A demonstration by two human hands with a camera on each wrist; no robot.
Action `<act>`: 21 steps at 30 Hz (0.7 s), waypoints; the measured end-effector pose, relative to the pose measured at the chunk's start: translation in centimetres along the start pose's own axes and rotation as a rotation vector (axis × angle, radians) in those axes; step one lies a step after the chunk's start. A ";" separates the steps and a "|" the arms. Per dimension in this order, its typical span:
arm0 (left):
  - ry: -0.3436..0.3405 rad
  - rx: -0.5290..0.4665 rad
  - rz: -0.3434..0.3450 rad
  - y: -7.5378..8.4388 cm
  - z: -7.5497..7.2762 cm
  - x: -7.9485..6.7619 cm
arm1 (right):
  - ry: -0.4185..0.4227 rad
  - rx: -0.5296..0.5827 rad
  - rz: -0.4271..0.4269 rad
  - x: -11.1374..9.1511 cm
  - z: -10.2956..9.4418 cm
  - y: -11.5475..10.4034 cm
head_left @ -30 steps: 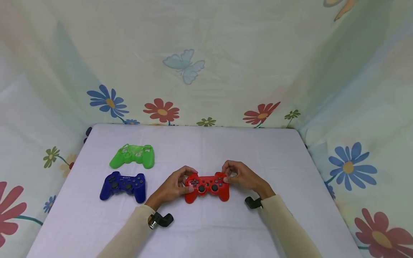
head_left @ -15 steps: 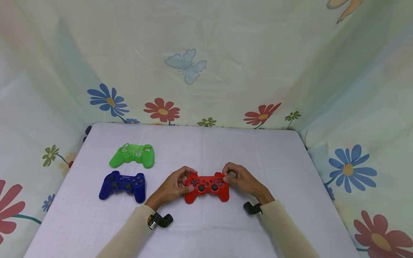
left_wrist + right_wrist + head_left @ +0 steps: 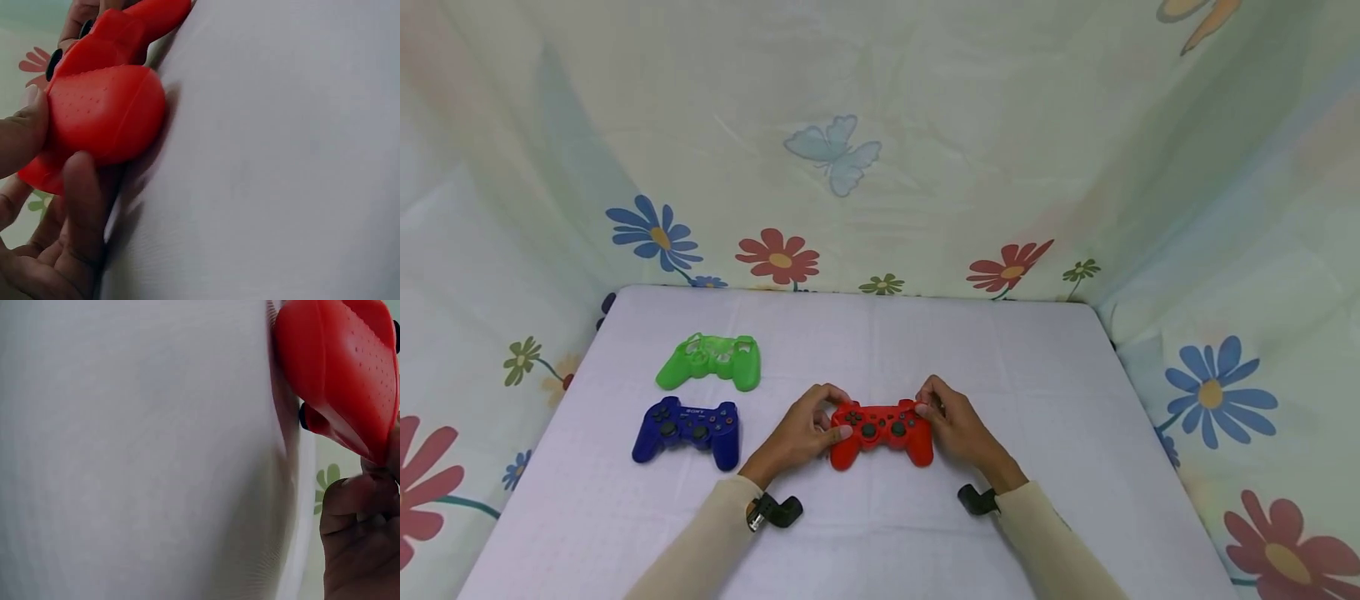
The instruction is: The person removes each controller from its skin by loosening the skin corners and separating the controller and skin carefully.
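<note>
A red game controller [image 3: 883,425] with dark thumbsticks lies near the middle of the table, its grips toward the person. Raised dots on its grip [image 3: 100,100] show in the left wrist view, like a rubbery cover. My left hand [image 3: 801,429] holds its left end, thumb on the face and fingers round the far edge. At the upper right corner, my right hand [image 3: 958,421] pinches the edge between thumb and fingers. Right of the thumb in the right wrist view, curled fingers [image 3: 359,500] sit just below the red grip; their exact contact is partly hidden.
A blue game controller [image 3: 687,433] lies left of my left hand. Behind it rests a green controller cover [image 3: 711,362] with cut-out holes. White cloth covers the table [image 3: 880,533], and a flowered curtain [image 3: 917,167] stands behind and at both sides.
My right wrist has swung nearer the person and slightly left, while its fingers stay at the red controller's corner. The left hand has barely moved.
</note>
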State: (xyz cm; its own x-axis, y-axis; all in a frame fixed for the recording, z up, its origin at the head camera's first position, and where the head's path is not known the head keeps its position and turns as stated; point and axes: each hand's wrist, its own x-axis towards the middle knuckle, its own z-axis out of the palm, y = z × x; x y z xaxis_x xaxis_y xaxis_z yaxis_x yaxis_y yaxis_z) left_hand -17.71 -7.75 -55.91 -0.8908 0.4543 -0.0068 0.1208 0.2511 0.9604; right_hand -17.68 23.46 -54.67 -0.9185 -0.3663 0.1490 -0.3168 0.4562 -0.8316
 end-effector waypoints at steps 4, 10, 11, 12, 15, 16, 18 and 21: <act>-0.025 0.099 0.003 0.5 -0.5 0.5 | -0.048 -0.022 0.068 0.2 -0.6 -0.6; -0.107 0.252 0.015 1.2 -1.5 1.3 | -0.194 -0.065 0.113 0.9 -2.1 -1.4; -0.121 0.265 0.014 1.3 -1.6 1.4 | -0.227 -0.091 0.102 1.2 -2.3 -1.5; -0.131 0.275 0.013 1.4 -1.7 1.5 | -0.257 -0.116 0.090 1.5 -2.5 -1.7; -0.150 0.300 0.017 1.4 -2.0 1.7 | -0.338 -0.179 0.054 2.7 -3.0 -2.1; -0.153 0.310 0.018 1.5 -2.1 1.7 | -0.361 -0.190 0.054 3.0 -3.1 -2.3; -0.153 0.320 0.022 1.5 -2.0 1.7 | -0.403 -0.192 0.072 3.7 -3.4 -2.6; -0.150 0.334 0.022 1.6 -1.9 1.7 | -0.445 -0.185 0.119 4.2 -3.5 -2.7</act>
State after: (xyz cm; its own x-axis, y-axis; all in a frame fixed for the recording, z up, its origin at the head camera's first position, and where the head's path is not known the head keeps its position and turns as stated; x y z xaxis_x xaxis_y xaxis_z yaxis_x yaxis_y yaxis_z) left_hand -19.87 -8.24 -53.84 -0.8152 0.5769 -0.0518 0.2976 0.4938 0.8171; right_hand -21.51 23.56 -49.90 -0.7733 -0.5956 -0.2175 -0.2899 0.6373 -0.7140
